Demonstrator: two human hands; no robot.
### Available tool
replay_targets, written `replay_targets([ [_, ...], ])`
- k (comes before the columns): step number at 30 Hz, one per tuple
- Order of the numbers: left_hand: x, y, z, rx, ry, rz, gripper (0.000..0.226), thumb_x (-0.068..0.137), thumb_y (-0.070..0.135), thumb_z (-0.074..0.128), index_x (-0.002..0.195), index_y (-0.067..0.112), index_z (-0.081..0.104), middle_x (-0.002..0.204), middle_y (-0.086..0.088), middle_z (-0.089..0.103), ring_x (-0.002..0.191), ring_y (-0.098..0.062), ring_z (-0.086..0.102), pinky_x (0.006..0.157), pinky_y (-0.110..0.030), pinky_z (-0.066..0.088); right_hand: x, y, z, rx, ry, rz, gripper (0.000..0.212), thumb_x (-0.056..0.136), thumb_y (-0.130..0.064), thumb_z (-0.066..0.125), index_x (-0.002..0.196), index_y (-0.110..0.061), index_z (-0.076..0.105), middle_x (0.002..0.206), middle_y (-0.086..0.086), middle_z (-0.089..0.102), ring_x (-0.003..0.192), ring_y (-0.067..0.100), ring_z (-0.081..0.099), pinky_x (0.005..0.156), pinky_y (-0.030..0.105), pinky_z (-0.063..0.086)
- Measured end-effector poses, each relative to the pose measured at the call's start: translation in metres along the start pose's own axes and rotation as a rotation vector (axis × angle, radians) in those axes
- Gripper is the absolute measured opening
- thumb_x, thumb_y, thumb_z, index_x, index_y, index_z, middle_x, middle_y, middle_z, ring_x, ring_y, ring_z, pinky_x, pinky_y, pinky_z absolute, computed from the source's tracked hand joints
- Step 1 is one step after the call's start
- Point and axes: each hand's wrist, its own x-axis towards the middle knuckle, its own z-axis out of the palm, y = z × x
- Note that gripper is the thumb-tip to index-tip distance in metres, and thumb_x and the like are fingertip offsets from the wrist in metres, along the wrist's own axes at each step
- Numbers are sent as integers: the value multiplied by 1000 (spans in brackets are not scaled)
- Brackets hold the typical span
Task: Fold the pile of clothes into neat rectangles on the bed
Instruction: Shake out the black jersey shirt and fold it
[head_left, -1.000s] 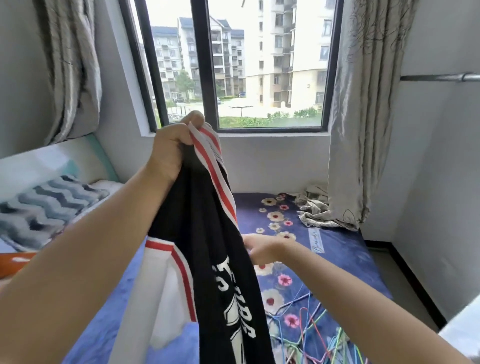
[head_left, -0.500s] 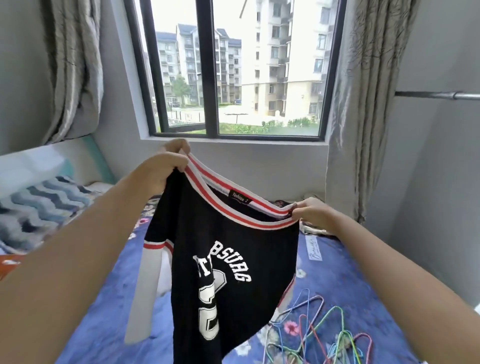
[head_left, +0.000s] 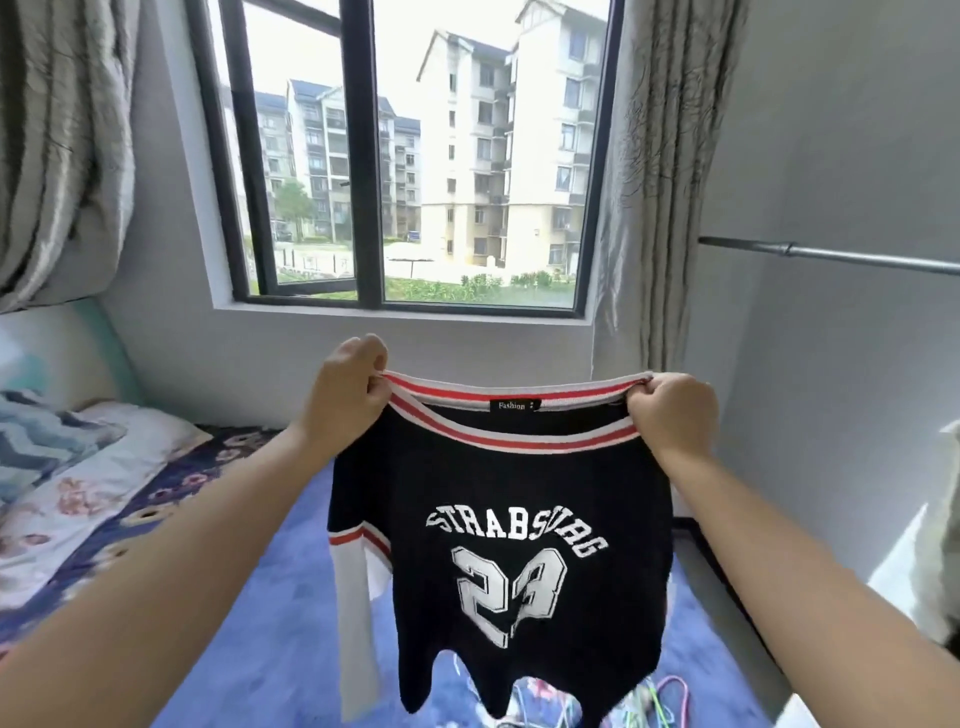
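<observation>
A black jersey (head_left: 498, 519) is held up in the air above the bed (head_left: 291, 597), spread between both hands. The left hand (head_left: 348, 400) is closed in a fist on the left end of the red-and-white striped collar (head_left: 509, 441), the band pinched between curled fingers and thumb. The right hand (head_left: 670, 415) is closed in the same way on the right end of the collar. Between the two grips the collar is stretched nearly level, and a small black label (head_left: 514, 405) reading "Fashion" is seen at its middle. Below the grips the body of the garment hangs free, with white lettering and the number 23 (head_left: 506, 592) turned toward the camera. Below the left grip a white sleeve (head_left: 353, 623) with a red band hangs straight down. The lower hem is uneven and is not seen to touch the blue cover. Beneath the hem, below the right grip, coloured wire hangers (head_left: 660, 701) are seen lying on the bed. Beyond the grips a dark-framed window (head_left: 369, 156) is recorded, with grey curtains (head_left: 649, 182) at either side. To the left of the left grip a floral pillow (head_left: 78, 499) lies on the bed.
</observation>
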Motion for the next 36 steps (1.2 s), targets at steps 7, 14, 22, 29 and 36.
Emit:
replay_targets([
  [7,5,26,-11,-375,-84,-556,37,89,-11,36,121,8,40,75,0,37,62,-13,37,54,-23,33,1,-14,-62,593,44,81,47,82,1,56,39,-4,38,29,-7,32,34,9,31,43,13,28],
  [14,-30,62,-60,-151,-178,-295,29,88,-8,42,109,12,46,74,0,43,64,-10,42,58,-12,35,-40,-21,-115,520,-38,-163,44,76,11,57,55,-20,34,46,-11,42,42,-1,40,45,5,31],
  [22,-70,60,-139,-645,-865,-545,88,24,51,90,101,24,59,74,-2,67,67,-15,66,58,-19,53,-92,-33,-141,473,-763,-73,45,60,-41,73,99,-28,55,90,-2,60,85,15,58,81,28,50],
  [29,-120,30,-178,259,-1140,-307,21,76,10,72,75,21,54,73,9,55,69,-10,53,63,-15,38,-145,-84,-108,-19,-1059,-290,27,74,-9,73,98,-2,66,94,12,68,91,26,63,84,32,48],
  [36,-151,-57,-249,106,-680,-270,14,86,0,60,98,-2,67,83,-8,58,74,-8,56,61,-13,35,-181,-155,-52,260,-656,-446,11,77,0,71,75,9,65,62,-1,52,62,15,54,63,20,38],
])
